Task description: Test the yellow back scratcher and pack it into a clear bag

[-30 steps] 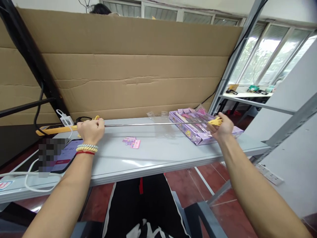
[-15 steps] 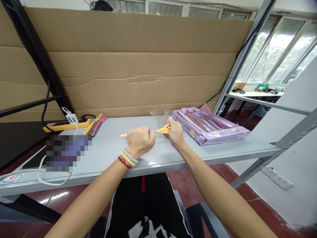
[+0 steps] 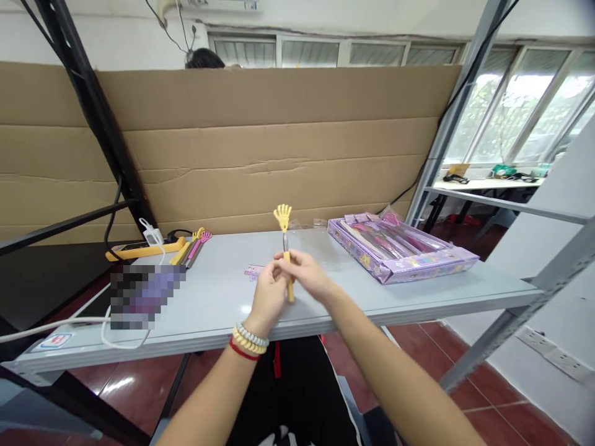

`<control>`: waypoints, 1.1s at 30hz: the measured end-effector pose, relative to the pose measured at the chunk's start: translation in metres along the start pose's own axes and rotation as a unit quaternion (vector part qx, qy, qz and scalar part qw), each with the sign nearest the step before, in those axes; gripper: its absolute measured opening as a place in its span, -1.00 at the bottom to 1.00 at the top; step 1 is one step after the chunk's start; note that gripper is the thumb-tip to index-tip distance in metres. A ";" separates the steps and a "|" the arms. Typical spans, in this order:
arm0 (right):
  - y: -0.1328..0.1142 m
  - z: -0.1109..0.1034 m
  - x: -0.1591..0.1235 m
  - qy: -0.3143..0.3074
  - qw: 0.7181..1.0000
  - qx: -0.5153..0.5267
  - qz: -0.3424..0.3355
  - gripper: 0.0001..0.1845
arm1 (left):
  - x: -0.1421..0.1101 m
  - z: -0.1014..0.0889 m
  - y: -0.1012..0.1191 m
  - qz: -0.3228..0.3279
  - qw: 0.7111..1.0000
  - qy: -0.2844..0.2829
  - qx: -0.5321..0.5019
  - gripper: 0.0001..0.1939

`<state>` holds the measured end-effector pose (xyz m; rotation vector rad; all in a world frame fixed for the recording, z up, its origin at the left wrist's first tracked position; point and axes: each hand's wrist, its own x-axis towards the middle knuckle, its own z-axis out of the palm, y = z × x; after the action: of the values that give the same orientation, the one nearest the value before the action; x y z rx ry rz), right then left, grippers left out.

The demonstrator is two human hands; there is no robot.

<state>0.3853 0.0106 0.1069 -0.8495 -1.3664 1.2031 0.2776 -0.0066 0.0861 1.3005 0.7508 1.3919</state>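
A small yellow back scratcher (image 3: 283, 218) with a hand-shaped head stands upright above the grey table (image 3: 353, 291), its metal rod pushed in short. My left hand (image 3: 268, 297) is closed round its yellow handle from the left. My right hand (image 3: 307, 275) pinches the same handle from the right, fingers wrapped. Both hands meet over the table's front middle. A bead and cord bracelet stack sits on my left wrist.
A purple box (image 3: 400, 248) of more scratchers lies at the right. Yellow and pink scratchers (image 3: 195, 243), a yellow power strip (image 3: 139, 250) and a white cable (image 3: 56, 325) lie at the left. Small pink cards (image 3: 253, 271) sit mid-table. A cardboard wall (image 3: 260, 148) stands behind; a metal rack post (image 3: 453, 118) rises at the right.
The scratcher was stretched long and level between my spread hands. It has been pushed together, my hands have met, and it now points upward.
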 end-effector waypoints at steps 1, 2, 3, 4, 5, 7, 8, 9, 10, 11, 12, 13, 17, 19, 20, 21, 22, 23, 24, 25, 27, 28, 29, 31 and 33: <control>0.008 0.009 -0.003 0.006 1.000 -0.016 -0.004 -0.64 | -0.002 0.001 -0.003 0.008 1.000 0.010 0.000 -0.82; 0.014 0.015 -0.006 0.015 0.999 -0.028 -0.003 -0.66 | -0.004 -0.001 -0.004 0.007 1.000 0.011 0.012 -0.83; 0.017 0.018 -0.009 0.017 0.999 -0.043 0.004 -0.65 | -0.005 -0.005 -0.004 -0.005 0.999 0.009 0.033 -0.84; 0.017 0.018 -0.013 0.008 0.998 -0.063 0.021 -0.64 | -0.005 -0.012 -0.002 -0.024 0.998 0.013 0.056 -0.84; 0.014 0.016 -0.017 -0.013 0.995 -0.089 0.044 -0.62 | -0.004 -0.020 0.002 -0.039 0.996 0.031 0.069 -0.82; 0.005 0.007 -0.026 -0.085 0.983 -0.135 0.096 -0.58 | -0.003 -0.038 0.012 -0.041 0.994 0.096 0.039 -0.75; -0.001 0.002 -0.030 -0.127 0.974 -0.144 0.121 -0.57 | -0.003 -0.045 0.017 -0.028 0.993 0.118 -0.008 -0.71; -0.006 -0.003 -0.034 -0.166 0.965 -0.145 0.143 -0.57 | -0.003 -0.050 0.022 -0.017 0.992 0.114 -0.059 -0.69; -0.011 -0.007 -0.038 -0.200 0.956 -0.146 0.161 -0.57 | -0.004 -0.053 0.027 -0.011 0.991 0.093 -0.098 -0.67; -0.014 -0.011 -0.041 -0.221 0.948 -0.150 0.172 -0.58 | -0.005 -0.054 0.030 -0.010 0.990 0.070 -0.120 -0.65; -0.015 -0.013 -0.043 -0.226 0.944 -0.164 0.176 -0.59 | -0.007 -0.053 0.031 -0.014 0.990 0.060 -0.123 -0.64; -0.016 -0.016 -0.044 -0.216 0.943 -0.187 0.168 -0.59 | -0.008 -0.051 0.032 -0.019 0.991 0.068 -0.116 -0.64; -0.012 -0.023 -0.045 -0.146 0.931 -0.330 0.047 -0.63 | -0.012 -0.044 0.027 -0.028 0.983 0.139 -0.114 -0.64; -0.011 -0.027 -0.045 -0.133 0.911 -0.391 -0.022 -0.66 | -0.011 -0.043 0.024 -0.036 0.980 0.137 -0.138 -0.69; -0.010 -0.029 -0.046 -0.130 0.903 -0.408 -0.046 -0.66 | -0.010 -0.043 0.023 -0.042 0.980 0.134 -0.144 -0.72; -0.010 -0.031 -0.046 -0.128 0.898 -0.417 -0.059 -0.67 | -0.009 -0.043 0.021 -0.048 0.980 0.133 -0.143 -0.75; -0.010 -0.033 -0.047 -0.127 0.896 -0.421 -0.064 -0.68 | -0.008 -0.043 0.020 -0.051 0.980 0.137 -0.136 -0.77; -0.011 -0.035 -0.047 -0.126 0.895 -0.423 -0.063 -0.68 | -0.007 -0.044 0.019 -0.048 0.980 0.148 -0.125 -0.78; -0.011 -0.038 -0.048 -0.122 0.896 -0.424 -0.059 -0.69 | -0.005 -0.045 0.018 -0.040 0.980 0.162 -0.111 -0.79; -0.011 -0.041 -0.049 -0.116 0.896 -0.424 -0.053 -0.68 | -0.004 -0.046 0.017 -0.030 0.979 0.175 -0.096 -0.79; -0.011 -0.047 -0.050 -0.097 0.900 -0.422 -0.044 -0.65 | -0.003 -0.049 0.016 -0.013 0.980 0.189 -0.063 -0.78; -0.010 -0.049 -0.050 -0.089 0.903 -0.418 -0.042 -0.64 | -0.002 -0.051 0.015 -0.010 0.982 0.184 -0.046 -0.76; -0.010 -0.051 -0.050 -0.084 0.906 -0.414 -0.042 -0.62 | -0.002 -0.052 0.015 -0.007 0.985 0.171 -0.030 -0.74; -0.009 -0.052 -0.051 -0.083 0.909 -0.406 -0.044 -0.59 | -0.003 -0.051 0.014 -0.006 0.991 0.131 -0.007 -0.72; -0.008 -0.050 -0.052 -0.090 0.908 -0.406 -0.060 -0.56 | -0.004 -0.049 0.014 -0.010 0.995 0.100 -0.001 -0.72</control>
<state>0.4443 -0.0306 0.0973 -1.2133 -2.0903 0.5937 0.2270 -0.0042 0.0877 1.1594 0.8937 1.5225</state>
